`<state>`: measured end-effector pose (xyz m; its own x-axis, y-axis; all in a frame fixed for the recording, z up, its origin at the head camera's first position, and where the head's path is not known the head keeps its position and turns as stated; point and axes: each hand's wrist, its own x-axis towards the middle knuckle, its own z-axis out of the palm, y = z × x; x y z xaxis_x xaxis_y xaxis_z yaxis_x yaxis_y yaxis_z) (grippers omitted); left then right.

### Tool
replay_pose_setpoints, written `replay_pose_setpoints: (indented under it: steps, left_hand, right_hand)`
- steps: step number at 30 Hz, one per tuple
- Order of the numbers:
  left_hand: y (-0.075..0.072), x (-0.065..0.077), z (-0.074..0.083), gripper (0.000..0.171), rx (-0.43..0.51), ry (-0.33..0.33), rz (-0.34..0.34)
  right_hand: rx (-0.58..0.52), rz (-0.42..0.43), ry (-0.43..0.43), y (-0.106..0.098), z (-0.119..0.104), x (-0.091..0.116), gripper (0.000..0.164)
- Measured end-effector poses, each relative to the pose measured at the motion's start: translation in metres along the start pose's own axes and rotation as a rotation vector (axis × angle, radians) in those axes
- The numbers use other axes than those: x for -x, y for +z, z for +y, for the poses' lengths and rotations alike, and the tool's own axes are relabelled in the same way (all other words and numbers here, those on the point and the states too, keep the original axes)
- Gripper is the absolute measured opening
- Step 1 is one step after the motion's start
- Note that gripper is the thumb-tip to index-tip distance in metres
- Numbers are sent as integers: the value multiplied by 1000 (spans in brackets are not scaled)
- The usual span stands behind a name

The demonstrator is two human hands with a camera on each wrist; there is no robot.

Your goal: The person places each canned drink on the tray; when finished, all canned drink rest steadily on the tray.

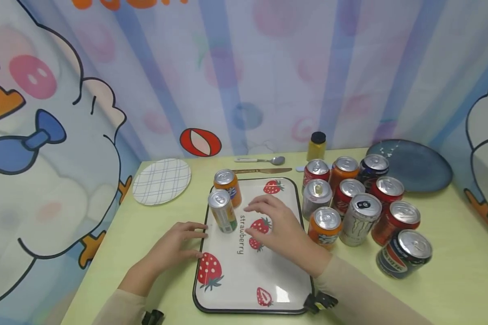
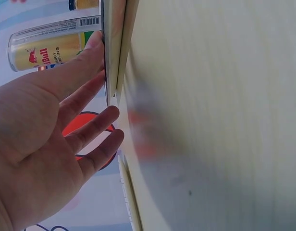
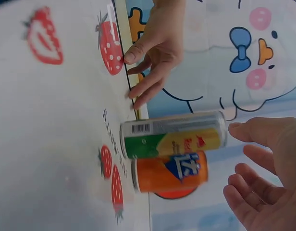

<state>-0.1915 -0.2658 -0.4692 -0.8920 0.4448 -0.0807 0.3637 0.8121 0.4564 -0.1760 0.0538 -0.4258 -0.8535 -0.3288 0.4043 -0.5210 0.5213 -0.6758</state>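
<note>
Red Bull can (image 1: 222,212): upright at the far left of the tray (image 1: 244,289), just near of an orange can (image 1: 234,190).
Right hand (image 1: 282,230): empty, fingers and thumb apart, just right of the Red Bull can.
Left hand (image 1: 170,246): fingers extended at the tray's left edge, gripping nothing.
Tray: apparently being loaded; the can looks set down.
Can group (image 1: 347,195): right, on the tabletop (image 1: 451,271); another can would call for reaching there.

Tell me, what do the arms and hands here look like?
They belong to a person. The left hand and right hand are both bare. Plain, light beige sleeves cover the forearms, and a small black device shows beside each sleeve.
</note>
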Motion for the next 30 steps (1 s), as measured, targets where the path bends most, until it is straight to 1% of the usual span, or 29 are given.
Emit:
replay_pose_setpoints:
  steps: [3,6,9,13,15,18,20,22,25,26,28,30]
  left_hand:
    - [-1,0,0,46,-10,-5,2]
    - [-2,0,-1,47,-19,-9,7]
    - [-3,1,-3,46,-30,17,22]
    - [1,2,-6,45,-17,62,40]
    - [4,1,-6,45,-1,62,36]
    - [6,2,-5,45,13,51,23]
    - [7,2,-3,46,15,42,17]
    - [7,2,-2,45,15,33,15]
    - [6,2,0,45,14,12,16]
    - [5,2,0,45,17,4,16]
    - [4,2,0,45,19,-3,19]
    - [2,2,-1,45,15,2,19]
  right_hand:
    - [48,6,-15,-24,4,25,37]
    - [86,45,-39,-45,8,49,38]
    - [112,112,-66,-63,13,72,44]
    - [161,170,-77,-89,18,99,54]
    - [212,174,-57,-103,20,113,58]
    - [261,195,-49,-123,26,130,61]
    - [295,215,-41,-138,33,140,58]
    - [315,257,-33,-150,42,148,56]
    - [371,335,16,-165,60,157,55]
    - [387,358,35,-169,66,159,59]
    - [423,383,78,-175,78,164,63]
    - [444,383,131,-178,89,168,68]
